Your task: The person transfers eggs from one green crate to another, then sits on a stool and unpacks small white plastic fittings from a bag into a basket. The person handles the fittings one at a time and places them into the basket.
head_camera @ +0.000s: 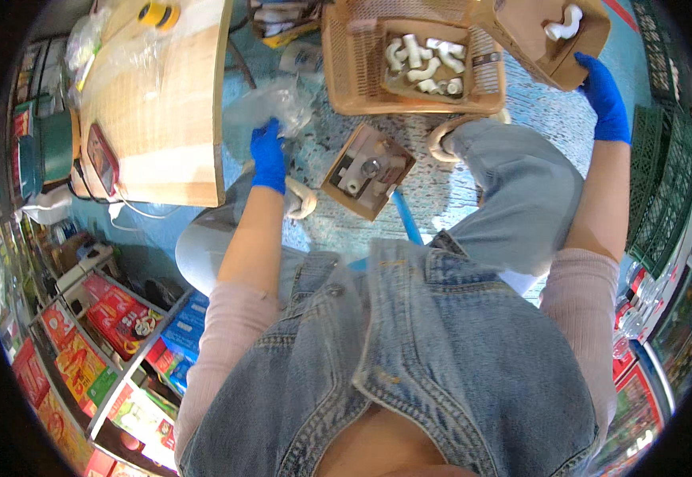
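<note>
My left hand (269,156), in a blue glove, is closed on a crumpled clear plastic bag (286,104) above the floor. At the upper right, my blue-gloved right hand (606,98) grips the lower corner of a tilted cardboard box (516,39). Inside that box lies one white curved plastic pipe fitting (564,24). Ahead of me, several white pipe fittings (423,73) fill a shallow cardboard box (468,45) set in an orange-brown plastic basket (355,104). Between my feet sits a small open cardboard box (349,206) holding a white ring-like part (353,186) and clear plastic.
A wooden table (185,137) on the left bears a phone (102,158) with a cable and a yellow-black tape roll (158,15). Shelves of packaged goods (122,313) stand at lower left. Green plastic crates (662,179) and bottles (632,313) line the right.
</note>
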Motion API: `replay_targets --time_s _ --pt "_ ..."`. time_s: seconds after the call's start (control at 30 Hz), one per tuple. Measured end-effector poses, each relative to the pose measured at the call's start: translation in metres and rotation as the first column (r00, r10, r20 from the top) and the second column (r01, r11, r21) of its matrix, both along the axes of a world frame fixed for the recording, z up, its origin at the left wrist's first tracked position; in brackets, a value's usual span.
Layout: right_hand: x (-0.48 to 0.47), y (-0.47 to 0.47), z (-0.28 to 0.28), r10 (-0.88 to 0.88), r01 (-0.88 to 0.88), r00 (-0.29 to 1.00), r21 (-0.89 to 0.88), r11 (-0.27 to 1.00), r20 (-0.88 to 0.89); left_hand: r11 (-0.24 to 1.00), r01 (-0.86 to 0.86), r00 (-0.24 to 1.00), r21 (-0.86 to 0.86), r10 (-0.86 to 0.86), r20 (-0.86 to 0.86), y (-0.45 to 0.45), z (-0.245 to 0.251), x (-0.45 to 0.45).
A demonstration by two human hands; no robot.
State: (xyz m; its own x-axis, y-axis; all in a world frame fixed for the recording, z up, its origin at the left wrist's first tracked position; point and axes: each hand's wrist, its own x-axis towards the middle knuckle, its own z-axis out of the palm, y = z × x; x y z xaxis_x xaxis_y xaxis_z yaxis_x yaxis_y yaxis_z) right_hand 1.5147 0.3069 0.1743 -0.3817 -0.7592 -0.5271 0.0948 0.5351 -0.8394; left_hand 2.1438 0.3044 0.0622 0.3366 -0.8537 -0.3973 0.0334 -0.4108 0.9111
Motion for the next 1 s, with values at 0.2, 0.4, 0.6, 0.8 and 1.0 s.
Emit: replay_targets --time_s 0.2,0.4,0.6,0.8,1.0 --pt "-0.052 0.102 -0.119 -0.333 0.346 0.938 -0.255 0.903 0.094 0.982 0.179 0.957 -0.067 -0.158 0.242 0.013 0.073 -0.004" --pt "-0.02 0.183 -0.212 -0.515 0.513 0.821 0.078 0.855 0.246 0.944 0.328 0.873 0.016 -0.31 0.377 0.044 0.099 -0.007" --pt "-0.02 0.189 -0.233 -0.536 0.453 0.674 0.289 0.843 0.508 0.948 0.318 0.912 0.024 -0.313 0.265 0.081 0.09 -0.027" --pt "-0.021 0.147 -0.193 -0.612 0.604 0.789 0.114 0.789 0.055 0.91 0.414 0.873 -0.031 -0.387 0.297 0.085 0.088 -0.045" --pt "0.075 0.047 0.037 0.401 -0.359 0.916 -0.383 0.851 0.031 0.911 0.406 0.9 -0.067 -0.387 0.199 0.082 0.104 -0.071"
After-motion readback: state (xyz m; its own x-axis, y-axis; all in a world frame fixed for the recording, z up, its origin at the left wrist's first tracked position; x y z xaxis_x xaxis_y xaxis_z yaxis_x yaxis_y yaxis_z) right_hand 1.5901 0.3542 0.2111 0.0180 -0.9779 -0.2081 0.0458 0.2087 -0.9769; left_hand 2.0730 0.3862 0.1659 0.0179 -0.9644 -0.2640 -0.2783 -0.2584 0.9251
